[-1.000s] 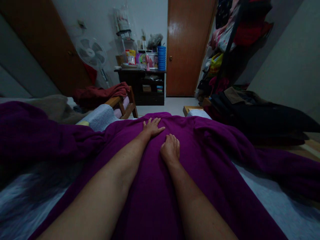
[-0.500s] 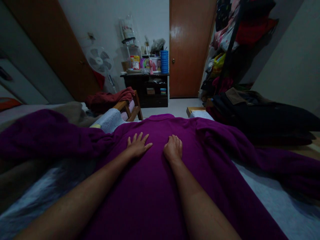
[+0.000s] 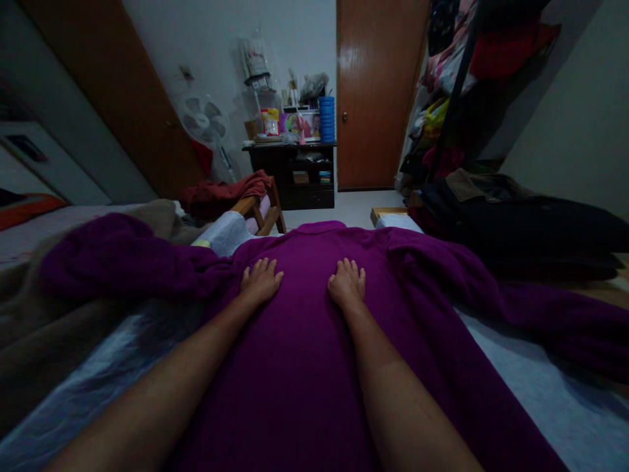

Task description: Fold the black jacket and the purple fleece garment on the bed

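L hand [image 3: 261, 282] is resting palm-down on L side of the purple garment's [image 3: 295, 387] upper part, grip apart w/ fingers spread; R hand [image 3: 348, 283] is resting likewise on R side, grip apart too. Garment is lying spread on pale blue cloth [image 3: 565, 413], R sleeve running nr dark clothes pile [image 3: 521, 219].

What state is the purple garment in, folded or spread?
Spread: the purple garment's body lies laid out under the left hand and right hand, its sleeves reaching out to either side.
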Demonstrator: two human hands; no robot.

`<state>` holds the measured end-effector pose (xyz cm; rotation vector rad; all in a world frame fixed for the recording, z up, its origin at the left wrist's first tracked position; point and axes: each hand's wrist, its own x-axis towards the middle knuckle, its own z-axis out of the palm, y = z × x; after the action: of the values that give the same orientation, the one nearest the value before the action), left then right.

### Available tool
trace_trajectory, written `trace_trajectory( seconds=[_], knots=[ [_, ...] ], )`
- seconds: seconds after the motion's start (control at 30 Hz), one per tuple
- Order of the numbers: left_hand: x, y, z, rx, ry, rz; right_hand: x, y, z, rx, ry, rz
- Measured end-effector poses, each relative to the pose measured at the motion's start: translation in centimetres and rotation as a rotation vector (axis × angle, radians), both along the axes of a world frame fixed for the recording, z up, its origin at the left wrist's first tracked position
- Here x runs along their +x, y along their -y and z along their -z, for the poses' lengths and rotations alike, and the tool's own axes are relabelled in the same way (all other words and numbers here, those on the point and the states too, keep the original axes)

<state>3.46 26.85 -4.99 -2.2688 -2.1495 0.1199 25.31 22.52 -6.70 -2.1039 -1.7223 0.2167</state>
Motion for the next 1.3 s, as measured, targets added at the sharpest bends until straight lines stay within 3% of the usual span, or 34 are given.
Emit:
trace_trajectory(
  seconds=[0.07,0.17,0.33,0.4,0.67,0.83,1.1,1.3],
  knots=[
    [2.1,1.7,-0.5,-0.104,0.032,0.025,0.0,0.1,-0.4,-0.007,-0.006,-0.004],
    [4.9,5.2,-0.6,-0.199,0.127,0.194,-0.5,0.4,-1.1,0.023,-0.022,-0.048],
    [6.2,9.3,0.7,-0.004,0.103,0.196,-2.5,1.1,-1.3,0.026,-0.032,-0.472],
    [5.6,10.0,0.9,0.022,0.088,0.185,-2.9,1.3,-1.2,-0.029,-0.003,-0.55],
    [3.7,12.3,0.8,0.047,0.067,0.013,-1.0,1.1,-1.6,-0.15,0.069,-0.274],
    [3.9,13.1,1.0,0.091,0.069,-0.001,-0.4,1.2,-1.4,-0.137,0.088,-0.141],
    [4.0,13.5,0.9,0.158,0.107,0.011,0.2,0.9,-1.2,-0.166,0.159,-0.161],
    [3.9,13.7,0.6,0.154,0.139,0.016,4.5,2.1,-1.1,-0.213,0.24,-0.141]
  ],
)
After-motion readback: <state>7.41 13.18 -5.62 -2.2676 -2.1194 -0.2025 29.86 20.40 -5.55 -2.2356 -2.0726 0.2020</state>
